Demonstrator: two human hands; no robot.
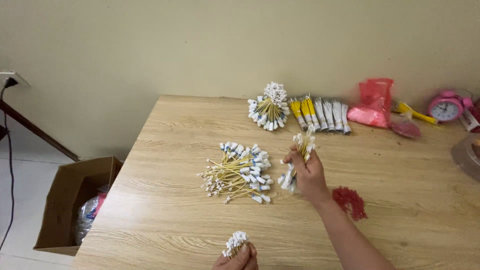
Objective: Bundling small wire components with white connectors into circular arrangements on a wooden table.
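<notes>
Right hand: gripped a stick bundle mid-length.
Left hand: clenched round a smaller bunch.
Handling: seemed light, thin, snappable; best held mid-stem.

At two o'clock I see a pink alarm clock beside a red plastic bag; red rubber bands lie at four, a cardboard box at eight.

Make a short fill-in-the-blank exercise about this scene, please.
1. The right hand grips a bundle of thin yellow sticks with white tips above the ___ table.
2. The round alarm clock is ___.
3. The open box on the floor is made of ___.

Missing words: wooden; pink; cardboard
</notes>
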